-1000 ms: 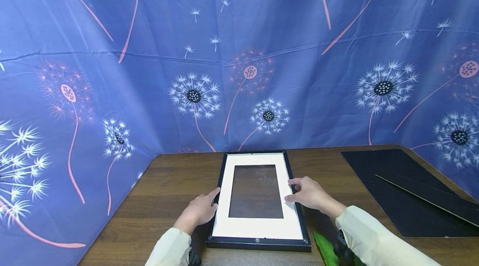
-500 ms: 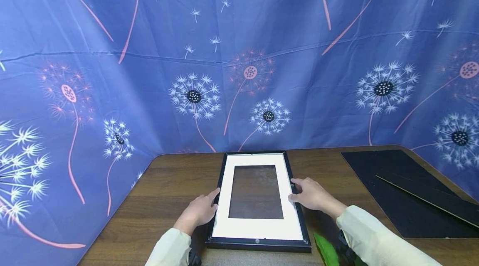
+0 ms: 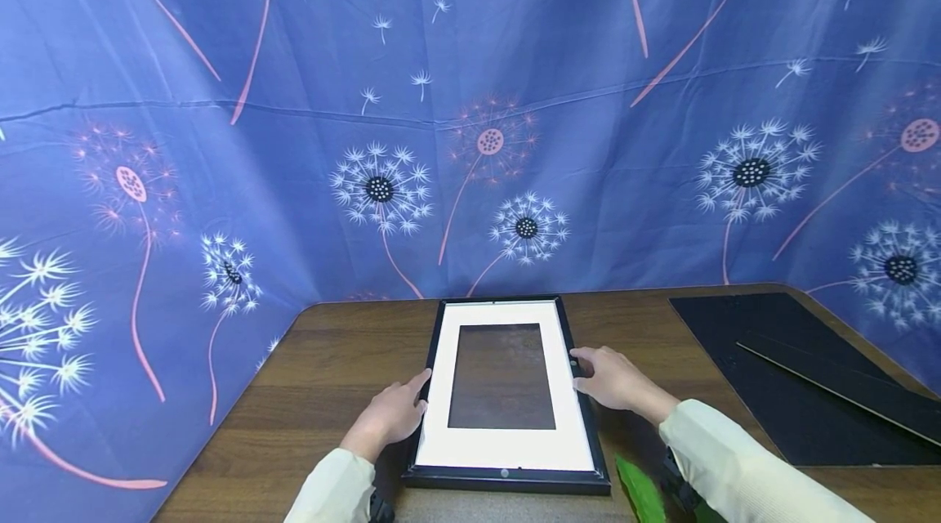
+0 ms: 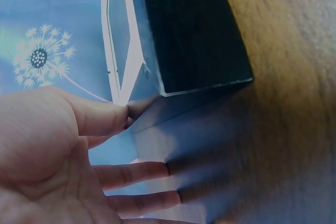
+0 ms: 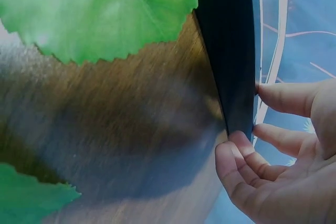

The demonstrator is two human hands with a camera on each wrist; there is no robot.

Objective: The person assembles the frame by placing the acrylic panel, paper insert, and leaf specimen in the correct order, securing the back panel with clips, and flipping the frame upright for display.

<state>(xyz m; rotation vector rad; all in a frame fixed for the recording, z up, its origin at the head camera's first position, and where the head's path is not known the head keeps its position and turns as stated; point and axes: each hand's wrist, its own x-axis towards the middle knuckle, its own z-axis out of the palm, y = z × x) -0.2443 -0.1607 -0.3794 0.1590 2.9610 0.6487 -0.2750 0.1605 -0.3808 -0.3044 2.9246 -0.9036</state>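
Note:
A black picture frame point(image 3: 547, 480) lies on the wooden table, with a white mat point(image 3: 500, 449) inside it. Wood grain shows through the mat's rectangular window. On the frame's left side, my left hand point(image 3: 390, 417) touches the edge with its index finger and thumb; in the left wrist view its other fingers point(image 4: 142, 200) extend fairly straight beside the frame. My right hand point(image 3: 613, 382) grips the right edge. The right wrist view has its thumb point(image 5: 286, 98) at the inner edge of the frame and two fingers curled against the outer side.
Black backing boards point(image 3: 772, 392) lie at the right of the table, one long strip on top of a larger sheet. Green leaves point(image 3: 641, 490) sit near the frame's lower right corner, by my right wrist. A blue dandelion-print cloth point(image 3: 625, 131) hangs behind the table.
My right hand's thumb and index finger have slid slightly outward, from over the white mat to the frame's right edge. The left hand and the frame have hardly moved.

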